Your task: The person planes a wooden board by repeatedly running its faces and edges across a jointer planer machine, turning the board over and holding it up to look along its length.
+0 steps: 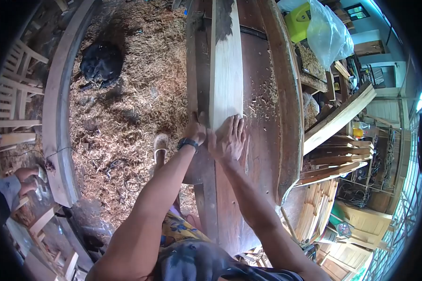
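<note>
A long pale wooden plank [227,70] with a dark patch at its far end lies lengthwise on the brown workbench [262,154]. At its near end, my right hand [228,138] spans the plank, thumb by the left edge and fingers over the top and right side. My left hand [196,129], with a dark watch [187,143] on the wrist, is closed at the plank's left edge, beside my right thumb. Its fingertips are partly hidden against the dark wood. The underside of the plank is out of sight.
Wood shavings [145,89] cover the floor on the left, where a black dog-like shape [101,63] lies curled. A long thick beam [58,107] stands farther left, near another person's hand [30,180]. Stacked boards [337,157] and a clear plastic bag [330,35] are on the right.
</note>
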`<state>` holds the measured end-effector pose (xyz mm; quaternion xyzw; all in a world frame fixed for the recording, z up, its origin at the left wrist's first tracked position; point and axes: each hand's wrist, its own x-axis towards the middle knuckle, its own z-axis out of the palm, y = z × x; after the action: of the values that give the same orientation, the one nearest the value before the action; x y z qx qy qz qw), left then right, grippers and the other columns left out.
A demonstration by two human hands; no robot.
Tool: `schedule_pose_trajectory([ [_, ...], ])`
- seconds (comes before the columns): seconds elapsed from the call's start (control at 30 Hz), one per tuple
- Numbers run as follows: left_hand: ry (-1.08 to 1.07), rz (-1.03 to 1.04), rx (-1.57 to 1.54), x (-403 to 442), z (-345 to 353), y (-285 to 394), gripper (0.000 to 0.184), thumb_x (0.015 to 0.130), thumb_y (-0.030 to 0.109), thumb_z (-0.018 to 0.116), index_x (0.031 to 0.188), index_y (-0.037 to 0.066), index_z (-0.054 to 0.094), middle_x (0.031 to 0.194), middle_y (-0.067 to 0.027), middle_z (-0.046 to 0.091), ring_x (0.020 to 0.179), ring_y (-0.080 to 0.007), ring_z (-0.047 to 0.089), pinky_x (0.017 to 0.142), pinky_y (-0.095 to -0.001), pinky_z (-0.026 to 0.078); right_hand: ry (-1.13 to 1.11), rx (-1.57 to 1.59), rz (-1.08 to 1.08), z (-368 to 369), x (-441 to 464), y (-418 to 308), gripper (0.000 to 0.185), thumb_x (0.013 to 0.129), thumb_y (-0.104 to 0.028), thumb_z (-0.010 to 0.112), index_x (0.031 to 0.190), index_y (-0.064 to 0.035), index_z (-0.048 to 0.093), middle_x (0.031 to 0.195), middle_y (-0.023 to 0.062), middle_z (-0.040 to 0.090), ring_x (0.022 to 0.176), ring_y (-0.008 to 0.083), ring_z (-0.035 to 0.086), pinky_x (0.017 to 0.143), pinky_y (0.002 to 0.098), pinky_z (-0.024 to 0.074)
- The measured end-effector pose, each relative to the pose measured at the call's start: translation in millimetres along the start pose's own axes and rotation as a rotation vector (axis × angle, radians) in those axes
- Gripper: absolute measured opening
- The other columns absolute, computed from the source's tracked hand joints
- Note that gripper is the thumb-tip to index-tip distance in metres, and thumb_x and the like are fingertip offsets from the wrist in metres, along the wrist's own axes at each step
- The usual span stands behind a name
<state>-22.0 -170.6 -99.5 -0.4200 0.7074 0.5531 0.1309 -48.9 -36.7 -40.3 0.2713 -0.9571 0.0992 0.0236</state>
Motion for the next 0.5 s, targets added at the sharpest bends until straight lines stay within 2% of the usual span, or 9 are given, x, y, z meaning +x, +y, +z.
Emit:
schedule_pose_trajectory([
  [0.1, 0.13, 0.032, 0.065, 7.1, 14.7, -7.7, 0.072, 0.106, 0.06, 0.024, 0.153, 0.007, 0.037, 0.109, -0.0361, 0.068, 0.106, -0.0529, 0.065, 0.091, -0.059, 0.053, -0.023, -0.022, 0.012, 1.1, 16.7, -2.5, 0.097, 0.09, -0.058, 0.06, 0.155, 0.0077, 0.03, 0.163, 0.0304, 0.028, 0.153, 0.0451, 0.023, 0.124, 0.0542, 0.019],
  [0.2, 0.155, 0.045, 0.08, 14.7, 20.2, -13.0, 0.069, 0.106, 0.06, 0.026, 0.15, 0.009, 0.039, 0.107, -0.0367, 0.068, 0.104, -0.0544, 0.065, 0.09, -0.0596, 0.053, -0.109, -0.045, 0.041, -0.4, 34.9, -6.2, 0.098, 0.094, -0.06, 0.055, 0.158, 0.0066, 0.022, 0.167, 0.027, 0.019, 0.157, 0.0414, 0.013, 0.125, 0.0541, 0.0181],
  [0.3, 0.042, -0.003, -0.002, 3.9, 6.3, -1.7, 0.084, 0.102, 0.065, 0.028, 0.157, 0.002, 0.029, 0.124, -0.0377, 0.063, 0.116, -0.0542, 0.061, 0.101, -0.058, 0.049, -0.126, -0.06, 0.035, 0.5, 54.9, -8.6, 0.098, 0.094, -0.06, 0.055, 0.158, 0.0067, 0.022, 0.167, 0.0271, 0.018, 0.157, 0.0418, 0.012, 0.125, 0.0543, 0.017],
  [0.5, 0.063, 0.034, -0.032, 0.9, 5.4, 1.2, 0.08, 0.103, 0.063, 0.026, 0.156, 0.002, 0.031, 0.13, -0.0351, 0.061, 0.115, -0.0557, 0.06, 0.1, -0.0602, 0.048, -0.078, -0.012, 0.02, 10.8, 90.1, -13.8, 0.099, 0.094, -0.061, 0.056, 0.157, 0.0086, 0.024, 0.166, 0.0281, 0.02, 0.157, 0.0424, 0.012, 0.126, 0.0549, 0.0146],
])
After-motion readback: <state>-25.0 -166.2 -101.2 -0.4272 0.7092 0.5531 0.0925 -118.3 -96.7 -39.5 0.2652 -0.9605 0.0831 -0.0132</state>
